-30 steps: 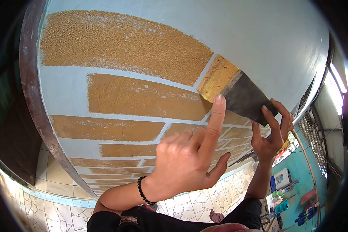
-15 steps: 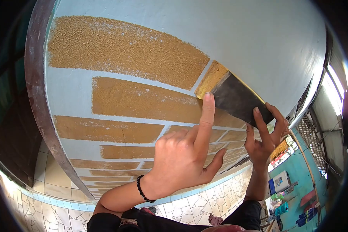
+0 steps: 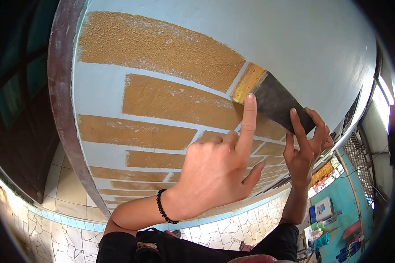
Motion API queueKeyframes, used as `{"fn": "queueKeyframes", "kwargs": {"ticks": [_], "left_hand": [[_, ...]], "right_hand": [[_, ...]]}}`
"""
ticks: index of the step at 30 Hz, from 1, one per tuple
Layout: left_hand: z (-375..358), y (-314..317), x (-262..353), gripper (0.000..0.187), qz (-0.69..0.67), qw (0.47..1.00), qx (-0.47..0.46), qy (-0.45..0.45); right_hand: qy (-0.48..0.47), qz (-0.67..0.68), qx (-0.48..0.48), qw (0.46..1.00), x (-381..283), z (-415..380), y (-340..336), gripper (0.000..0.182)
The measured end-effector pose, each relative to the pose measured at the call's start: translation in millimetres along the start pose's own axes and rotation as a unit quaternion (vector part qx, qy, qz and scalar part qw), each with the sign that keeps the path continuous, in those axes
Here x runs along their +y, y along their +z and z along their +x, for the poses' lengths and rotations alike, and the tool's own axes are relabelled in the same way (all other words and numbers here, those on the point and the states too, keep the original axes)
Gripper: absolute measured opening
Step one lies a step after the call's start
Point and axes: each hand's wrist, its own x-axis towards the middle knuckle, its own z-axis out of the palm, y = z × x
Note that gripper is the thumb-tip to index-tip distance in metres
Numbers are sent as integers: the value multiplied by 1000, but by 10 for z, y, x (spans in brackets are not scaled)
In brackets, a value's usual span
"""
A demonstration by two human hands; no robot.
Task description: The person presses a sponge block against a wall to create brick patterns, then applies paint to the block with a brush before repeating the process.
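Note:
A black-backed yellow sponge block [image 3: 274, 97] lies tilted against the pale wall, just right of a textured ochre brick shape [image 3: 162, 50]. Its yellow end [image 3: 249, 79] sits beside the narrow pale joint line. My right hand [image 3: 305, 147] holds the block at its lower right end, fingers spread over the black face. My left hand [image 3: 217, 171], wearing a black bead bracelet [image 3: 162, 206], has its index finger stretched up to the lower corner of the yellow end. The left thumb is held apart, and the other fingers are curled, with nothing seen in them.
Several more ochre brick shapes [image 3: 138, 131] run down the wall [image 3: 103, 83]. A dark brown frame [image 3: 63, 87] edges the wall on the left. Below lies a floor of irregular stone pieces [image 3: 224, 230]. A teal wall [image 3: 344, 193] with assorted items stands at lower right.
The view has shifted, so the wall, block and hands appear slightly farther right and the wall pattern higher. Block and fingers keep about the same place on the wall.

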Motion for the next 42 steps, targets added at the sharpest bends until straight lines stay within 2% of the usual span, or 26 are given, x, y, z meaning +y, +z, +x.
{"fn": "queueKeyframes", "kwargs": {"ticks": [4,7,10,13,16,19,22,25,28,33,36,39,42], "left_hand": [[-37,54,34,109,2,998,54,40],[-15,-21,163,98,-9,995,9,96],[185,66,218,84,-6,966,119,230],[458,156,325,68,-31,932,200,302],[736,235,419,56,-25,902,232,363],[963,284,477,50,10,900,232,370],[1117,353,465,43,-17,894,245,374],[1228,381,304,31,12,892,240,384],[1265,364,148,30,49,908,213,358],[1278,321,57,33,30,909,168,380],[1278,244,36,35,3,909,122,399],[1267,220,-12,37,-3,903,85,421],[1276,238,-43,39,3,898,69,435]], "right_hand": [[0,-15,-1,1000,-16,-4,-18,68],[-6,-28,-2,1000,-23,-1,-34,67],[18,-7,7,1000,-61,15,-30,56],[21,-1,1,1000,-79,-28,2,51],[24,-1,-4,1000,-60,-78,5,45],[22,-4,-9,1000,15,-113,-39,39],[20,-5,-10,1000,41,-135,-51,33],[17,-8,-9,1000,65,-116,-45,27],[-1,-17,-6,1000,25,-11,-63,23],[-4,-19,5,1000,3,-5,-33,24],[5,-21,8,1000,-4,-27,-15,27],[-13,-24,6,1000,28,-45,-8,39],[-19,-21,18,999,19,-26,-12,38]]}}
